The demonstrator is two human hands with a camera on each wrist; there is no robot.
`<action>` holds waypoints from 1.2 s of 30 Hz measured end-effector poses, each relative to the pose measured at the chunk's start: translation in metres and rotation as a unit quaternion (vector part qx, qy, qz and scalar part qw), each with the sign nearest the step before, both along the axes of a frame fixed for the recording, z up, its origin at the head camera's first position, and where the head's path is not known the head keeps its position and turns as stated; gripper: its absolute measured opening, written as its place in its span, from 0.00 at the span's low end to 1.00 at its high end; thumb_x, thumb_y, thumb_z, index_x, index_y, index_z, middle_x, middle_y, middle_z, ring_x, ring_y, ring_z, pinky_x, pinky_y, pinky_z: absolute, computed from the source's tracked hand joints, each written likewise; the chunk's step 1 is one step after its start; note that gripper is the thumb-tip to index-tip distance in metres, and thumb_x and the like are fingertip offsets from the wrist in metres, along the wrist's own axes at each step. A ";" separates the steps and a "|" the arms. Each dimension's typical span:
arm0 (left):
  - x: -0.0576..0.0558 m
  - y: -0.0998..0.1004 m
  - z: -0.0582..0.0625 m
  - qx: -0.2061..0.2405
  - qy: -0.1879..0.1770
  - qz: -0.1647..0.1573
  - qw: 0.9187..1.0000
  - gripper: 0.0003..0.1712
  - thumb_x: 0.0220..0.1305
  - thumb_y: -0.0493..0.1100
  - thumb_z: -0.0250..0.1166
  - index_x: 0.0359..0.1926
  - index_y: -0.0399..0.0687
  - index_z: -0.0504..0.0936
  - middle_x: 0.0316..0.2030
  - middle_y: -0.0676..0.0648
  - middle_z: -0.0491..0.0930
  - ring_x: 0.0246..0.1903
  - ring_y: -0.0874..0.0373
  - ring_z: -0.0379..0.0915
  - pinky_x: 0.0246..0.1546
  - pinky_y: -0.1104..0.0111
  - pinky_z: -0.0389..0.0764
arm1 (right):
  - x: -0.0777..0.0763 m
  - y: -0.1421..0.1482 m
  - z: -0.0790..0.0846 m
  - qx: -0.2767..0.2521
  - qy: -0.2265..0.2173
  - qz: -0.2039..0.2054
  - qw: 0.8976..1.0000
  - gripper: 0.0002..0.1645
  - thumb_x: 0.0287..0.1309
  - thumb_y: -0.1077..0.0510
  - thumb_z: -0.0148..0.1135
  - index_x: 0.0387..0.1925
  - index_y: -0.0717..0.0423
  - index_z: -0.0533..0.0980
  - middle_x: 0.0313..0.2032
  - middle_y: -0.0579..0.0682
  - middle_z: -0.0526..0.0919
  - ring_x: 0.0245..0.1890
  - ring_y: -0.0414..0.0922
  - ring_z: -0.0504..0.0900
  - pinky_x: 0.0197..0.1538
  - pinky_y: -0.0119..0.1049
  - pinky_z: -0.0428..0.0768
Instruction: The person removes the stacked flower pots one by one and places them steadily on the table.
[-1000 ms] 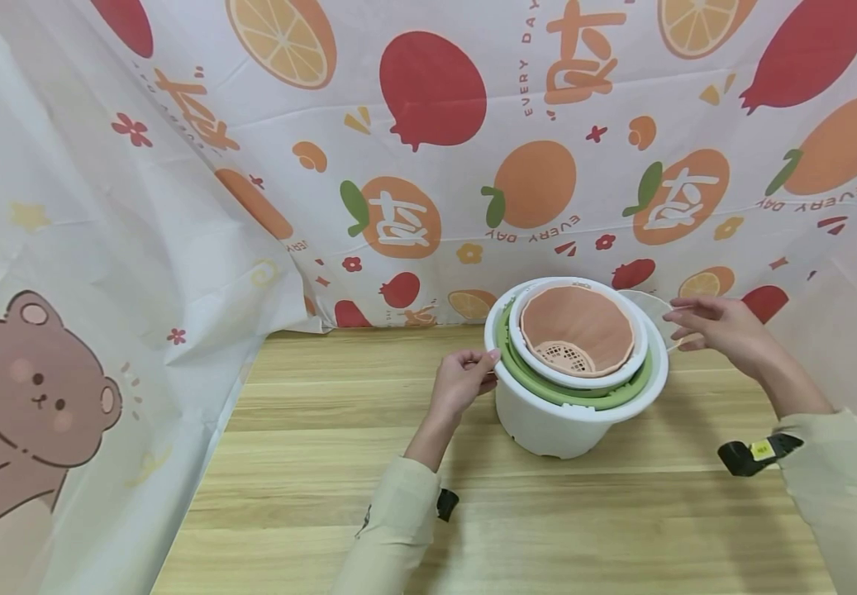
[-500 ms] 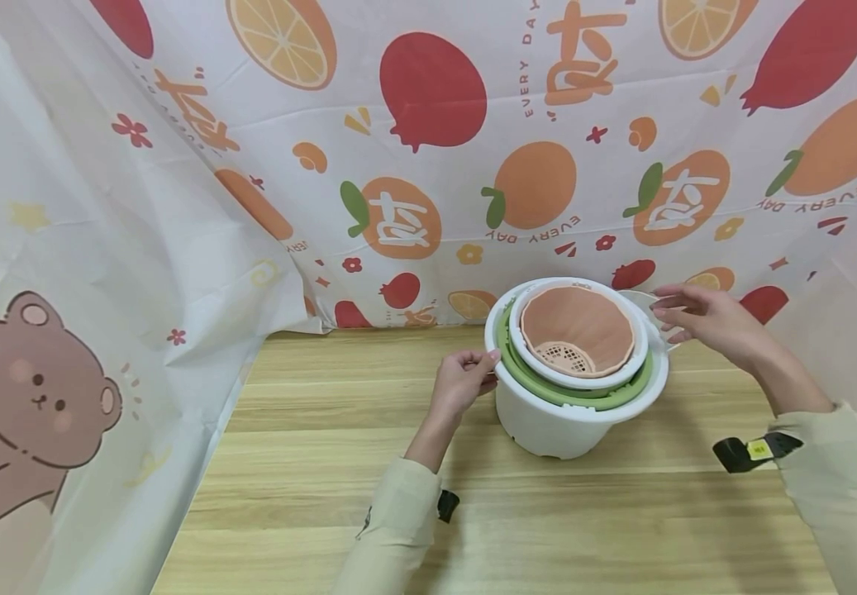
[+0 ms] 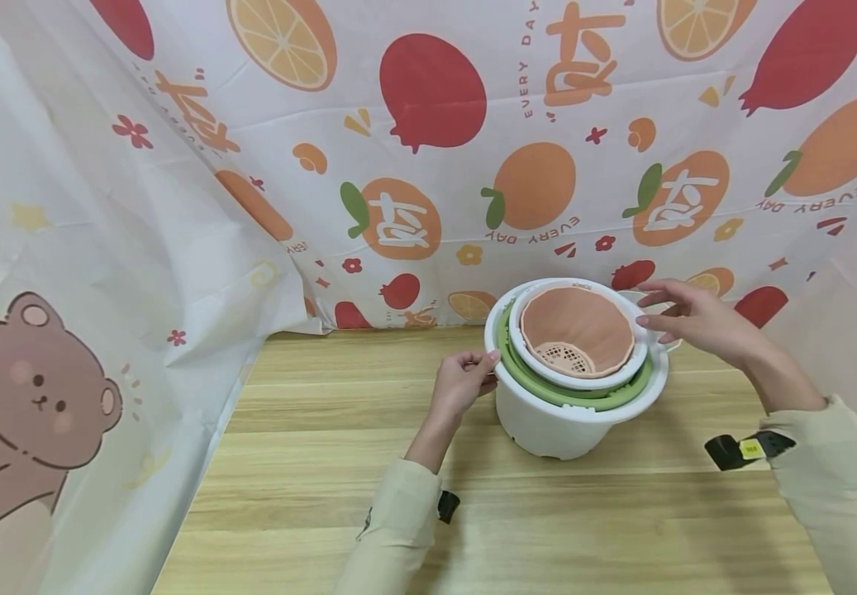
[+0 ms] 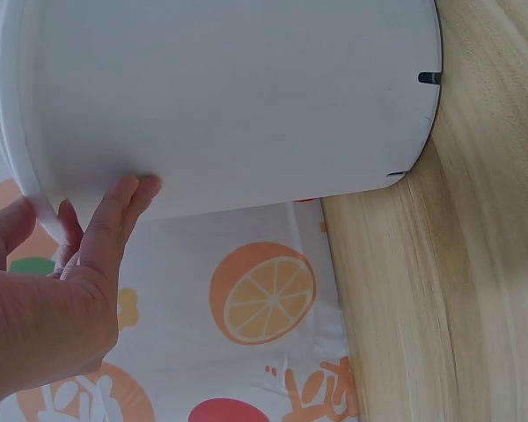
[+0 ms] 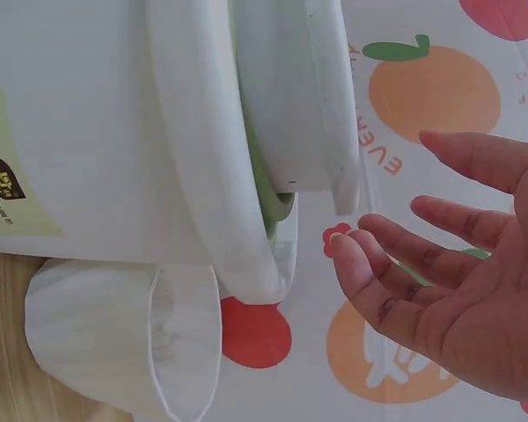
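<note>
A large white plastic flower pot (image 3: 550,434) stands on the wooden table. Nested in it are a green pot (image 3: 599,402), a smaller white pot (image 3: 580,383) and a terracotta-pink pot (image 3: 592,318) with a perforated bottom. My left hand (image 3: 461,384) pinches the large pot's left rim; the left wrist view has the thumb at the rim and the fingers under it. By the right side of the stack, my right hand (image 3: 699,321) is spread with nothing in it. In the right wrist view its fingertips (image 5: 345,246) are just off the smaller white pot's rim.
Another thin white pot (image 5: 97,325) lies on the table behind the stack, seen in the right wrist view. A fruit-print sheet (image 3: 435,207) hangs close behind the pots. On the left, a bear-print sheet (image 3: 34,397) borders the wooden tabletop (image 3: 309,463).
My right hand has moved left, from beside the pot behind the stack to the smaller white pot's rim. The left hand and the pots have stayed in place.
</note>
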State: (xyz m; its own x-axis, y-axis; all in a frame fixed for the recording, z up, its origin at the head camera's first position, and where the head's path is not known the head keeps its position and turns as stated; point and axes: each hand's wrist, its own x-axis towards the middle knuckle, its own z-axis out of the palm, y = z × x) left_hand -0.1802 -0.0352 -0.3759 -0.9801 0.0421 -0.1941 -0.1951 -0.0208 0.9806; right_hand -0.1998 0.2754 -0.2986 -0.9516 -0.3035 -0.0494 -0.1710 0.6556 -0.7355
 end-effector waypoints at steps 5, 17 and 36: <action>-0.004 0.000 -0.009 0.002 0.003 0.003 1.000 0.16 0.60 0.43 0.62 0.37 0.30 0.78 0.27 0.44 0.79 0.28 0.58 0.78 0.37 0.63 0.83 | -0.001 -0.004 0.003 0.001 -0.003 0.008 1.000 0.38 0.57 0.52 0.61 0.64 0.60 0.57 0.55 0.65 0.67 0.46 0.58 0.73 0.38 0.39 0.83; -0.004 0.000 -0.009 0.006 0.005 0.006 1.000 0.15 0.61 0.42 0.62 0.37 0.29 0.77 0.29 0.42 0.80 0.29 0.58 0.78 0.35 0.66 0.83 | -0.007 -0.019 0.015 0.039 -0.010 0.011 0.999 0.37 0.55 0.57 0.63 0.62 0.61 0.58 0.55 0.66 0.65 0.45 0.59 0.74 0.39 0.45 0.82; -0.005 0.000 -0.010 0.004 0.004 0.002 1.000 0.15 0.61 0.43 0.62 0.36 0.30 0.77 0.29 0.42 0.80 0.29 0.57 0.78 0.36 0.66 0.83 | -0.019 -0.038 0.011 0.107 0.008 0.027 0.994 0.40 0.48 0.62 0.66 0.61 0.68 0.59 0.53 0.68 0.66 0.53 0.63 0.63 0.54 0.63 0.66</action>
State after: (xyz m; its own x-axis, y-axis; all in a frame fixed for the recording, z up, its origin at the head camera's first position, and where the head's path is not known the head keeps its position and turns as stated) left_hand -0.1849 -0.0355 -0.3863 -0.9817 0.0392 -0.1863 -0.1875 -0.0296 0.9818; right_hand -0.2188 0.2373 -0.2873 -0.9351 -0.3386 -0.1042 -0.2204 0.7862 -0.5773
